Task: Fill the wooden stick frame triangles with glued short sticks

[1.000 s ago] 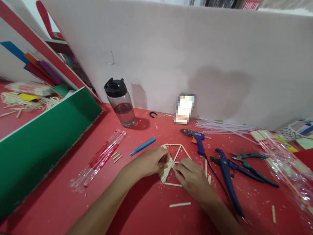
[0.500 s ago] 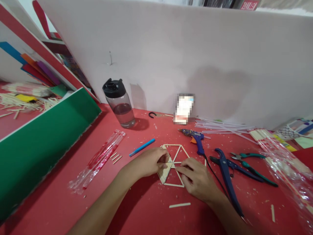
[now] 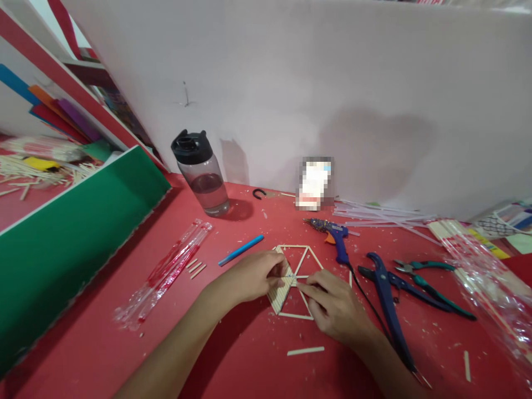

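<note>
A red worktop (image 3: 249,357) carries everything; its near edge is out of view. Toward its right edge, near the right forearm, lies a blue-handled cutter (image 3: 384,291), which a wide elbow swing could knock. Around the worktop's middle, well in from the far edge, is a many-sided, spoked frame (image 3: 302,259) of thin wooden sticks, its left part filled with sticks side by side; uneven pressing might crack a joint. The left hand (image 3: 260,271) rests over that filled part, fingertips bunched close together; the right hand (image 3: 334,305) has its fingertips near the hub. Whether either pinches a stick, I cannot tell; a slip there could skew the pieces. Nearer the far edge lies a glue gun (image 3: 338,238); if hot, its tip could burn a careless reach.
</note>
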Demonstrator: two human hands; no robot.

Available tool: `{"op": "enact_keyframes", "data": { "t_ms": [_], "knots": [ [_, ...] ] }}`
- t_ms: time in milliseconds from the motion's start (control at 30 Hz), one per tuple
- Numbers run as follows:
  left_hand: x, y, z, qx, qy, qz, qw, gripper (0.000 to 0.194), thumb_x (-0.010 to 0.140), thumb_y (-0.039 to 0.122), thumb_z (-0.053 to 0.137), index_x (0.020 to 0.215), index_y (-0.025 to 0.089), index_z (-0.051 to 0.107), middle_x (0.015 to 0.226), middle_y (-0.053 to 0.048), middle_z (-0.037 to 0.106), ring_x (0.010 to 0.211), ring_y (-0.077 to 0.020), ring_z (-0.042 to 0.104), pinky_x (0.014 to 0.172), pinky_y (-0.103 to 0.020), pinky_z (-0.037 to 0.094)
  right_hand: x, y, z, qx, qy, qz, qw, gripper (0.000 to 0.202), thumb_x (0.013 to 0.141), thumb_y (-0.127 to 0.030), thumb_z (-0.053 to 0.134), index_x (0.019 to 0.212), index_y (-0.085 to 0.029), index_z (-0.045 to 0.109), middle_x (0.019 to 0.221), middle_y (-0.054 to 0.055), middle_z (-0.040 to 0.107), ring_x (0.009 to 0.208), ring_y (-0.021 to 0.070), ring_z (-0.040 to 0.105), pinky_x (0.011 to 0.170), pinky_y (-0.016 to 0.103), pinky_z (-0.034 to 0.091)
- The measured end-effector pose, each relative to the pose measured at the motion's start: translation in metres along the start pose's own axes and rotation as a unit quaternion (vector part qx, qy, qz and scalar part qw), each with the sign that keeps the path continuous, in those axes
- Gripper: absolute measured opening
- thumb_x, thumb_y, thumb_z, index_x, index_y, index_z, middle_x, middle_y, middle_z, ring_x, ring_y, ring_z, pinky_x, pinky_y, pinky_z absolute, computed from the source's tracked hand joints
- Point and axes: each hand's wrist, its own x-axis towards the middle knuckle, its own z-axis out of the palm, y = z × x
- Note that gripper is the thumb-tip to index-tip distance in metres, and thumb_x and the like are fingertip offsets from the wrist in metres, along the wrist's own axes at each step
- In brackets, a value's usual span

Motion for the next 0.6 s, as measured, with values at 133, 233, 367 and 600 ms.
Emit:
{"op": "enact_keyframes", "data": {
  "t_ms": [133, 233, 367, 600],
  "knots": [
    [0.000, -0.001, 0.000, 0.010, -0.005, -0.001, 1.000, 0.007, 0.085, 0.026, 0.063, 0.087, 0.021, 0.058, 0.085, 0.001, 0.064, 0.072, -0.0147, 0.056, 0.062, -0.025, 0.036, 0.001, -0.004, 0.003, -0.008, 0.027, 0.041, 0.999, 0.028, 0.090, -0.007, 0.051, 0.109, -0.018, 0.068, 0.088, 0.006, 0.065, 0.078, 0.0180, 0.059, 0.068, 0.029, 0.049],
    [0.000, -0.001, 0.000, 0.016, -0.002, 0.002, 1.000, 0.008, 0.085, 0.028, 0.063, 0.088, 0.021, 0.059, 0.087, 0.000, 0.065, 0.075, -0.0159, 0.057, 0.064, -0.026, 0.037, 0.004, -0.007, 0.006, -0.028, 0.016, 0.064, 0.997, 0.021, 0.093, -0.012, 0.053, 0.104, -0.020, 0.069, 0.086, 0.006, 0.065, 0.077, 0.0179, 0.060, 0.070, 0.029, 0.050],
    [-0.001, -0.001, 0.000, 0.000, 0.006, 0.002, 1.000, 0.008, 0.084, 0.026, 0.065, 0.086, 0.021, 0.058, 0.087, 0.001, 0.066, 0.074, -0.0151, 0.057, 0.064, -0.025, 0.037, 0.007, -0.009, 0.010, -0.059, -0.002, 0.058, 0.997, 0.019, 0.096, -0.013, 0.051, 0.095, -0.020, 0.069, 0.085, 0.005, 0.066, 0.077, 0.0177, 0.061, 0.072, 0.029, 0.049],
    [-0.001, -0.001, 0.001, -0.001, 0.008, 0.003, 1.000, 0.008, 0.084, 0.023, 0.065, 0.085, 0.021, 0.058, 0.085, 0.002, 0.065, 0.072, -0.0140, 0.056, 0.061, -0.024, 0.035, 0.006, -0.008, 0.013, -0.107, 0.003, 0.033, 0.994, 0.023, 0.099, -0.016, 0.049, 0.087, -0.019, 0.068, 0.078, 0.004, 0.064, 0.071, 0.0177, 0.056, 0.068, 0.030, 0.042]
  ]
}}
